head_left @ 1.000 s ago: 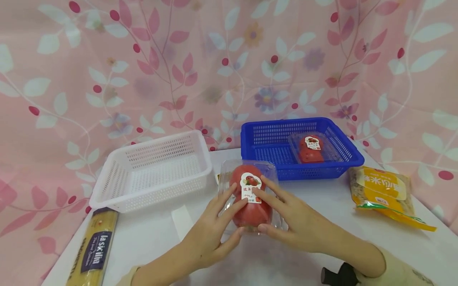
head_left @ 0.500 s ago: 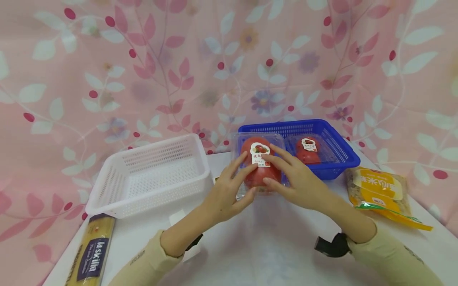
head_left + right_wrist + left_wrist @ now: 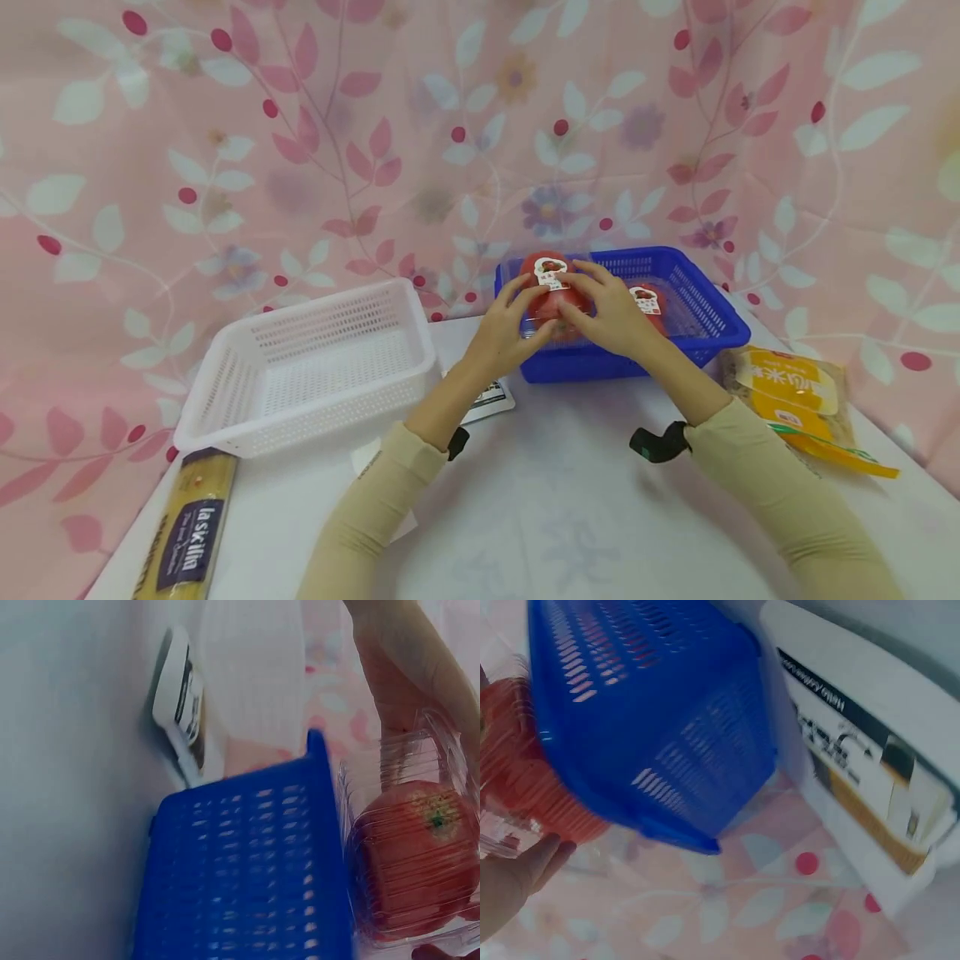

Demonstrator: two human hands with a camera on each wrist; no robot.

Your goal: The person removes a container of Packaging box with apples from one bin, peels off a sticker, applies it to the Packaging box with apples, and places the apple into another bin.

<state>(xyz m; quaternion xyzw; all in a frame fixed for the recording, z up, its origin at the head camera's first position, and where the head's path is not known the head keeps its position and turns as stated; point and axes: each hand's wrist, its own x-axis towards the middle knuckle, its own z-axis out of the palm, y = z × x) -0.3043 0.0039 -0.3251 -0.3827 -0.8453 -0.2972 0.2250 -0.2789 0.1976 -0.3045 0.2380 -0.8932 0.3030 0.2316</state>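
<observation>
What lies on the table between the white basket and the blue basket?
In the head view, a small white packet with dark print lies between the white basket and the blue basket, partly hidden by the left hand and forearm.

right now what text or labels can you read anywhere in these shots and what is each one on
"la skilla": dark label on the long yellow spaghetti packet at the table's front left.
Yellow rustling snack bag: large pale characters, not readable.
Clear plastic tomato box held by both hands over the blue basket: white sticker with a tomato picture, print too small.
Second tomato box's sticker: too small.
White flat card: dark printed line, blurred.
</observation>
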